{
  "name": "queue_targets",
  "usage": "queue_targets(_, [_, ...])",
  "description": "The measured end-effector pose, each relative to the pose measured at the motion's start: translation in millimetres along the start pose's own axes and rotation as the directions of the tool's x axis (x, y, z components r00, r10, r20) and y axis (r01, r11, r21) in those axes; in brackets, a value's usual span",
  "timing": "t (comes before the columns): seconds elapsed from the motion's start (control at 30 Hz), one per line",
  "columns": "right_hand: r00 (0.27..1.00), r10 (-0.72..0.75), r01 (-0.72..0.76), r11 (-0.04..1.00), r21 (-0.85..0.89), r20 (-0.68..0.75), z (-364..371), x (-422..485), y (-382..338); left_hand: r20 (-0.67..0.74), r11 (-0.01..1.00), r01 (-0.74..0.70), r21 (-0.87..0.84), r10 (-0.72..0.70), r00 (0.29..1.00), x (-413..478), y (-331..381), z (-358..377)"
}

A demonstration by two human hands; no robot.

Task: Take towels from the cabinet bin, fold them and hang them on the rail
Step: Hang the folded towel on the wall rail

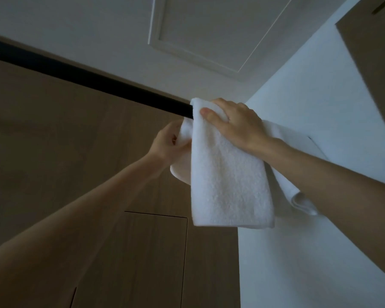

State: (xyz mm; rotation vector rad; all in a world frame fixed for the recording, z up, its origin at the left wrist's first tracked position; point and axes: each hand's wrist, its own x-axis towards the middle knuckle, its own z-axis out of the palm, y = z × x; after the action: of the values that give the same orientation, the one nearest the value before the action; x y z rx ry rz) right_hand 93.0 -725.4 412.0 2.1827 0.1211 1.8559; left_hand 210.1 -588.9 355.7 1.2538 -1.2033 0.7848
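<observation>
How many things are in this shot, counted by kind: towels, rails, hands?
White towels: 2 (front towel draped over the rail, rear towel behind the right arm)
Black rail: 1
Hands: 2 (left hand, right hand)
Total: 5

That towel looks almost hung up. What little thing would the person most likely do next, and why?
Probably pull the bunched part down and smooth it with the left hand. The towel is draped over the black rail, its front flap hanging flat, while the part the left hand grips is crumpled. The right hand holds the towel at the rail.
</observation>
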Motion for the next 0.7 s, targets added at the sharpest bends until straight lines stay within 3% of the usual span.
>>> queue_targets(0.2, [0.990,-0.125,0.132,0.985,-0.113,0.065,3,-34,-15,0.016,0.996,0.048,-0.080,-0.047,0.999,-22,6,-3])
queue_targets(0.5, [0.998,-0.042,0.047,0.987,-0.155,0.037,9,-49,-35,0.091,0.971,0.118,-0.209,-0.101,0.991,-68,7,-2])
queue_targets(0.7, [1.000,-0.027,0.025,0.985,-0.173,-0.007,11,-55,-37,0.267,0.905,0.240,-0.350,-0.149,0.952,-85,21,-8])
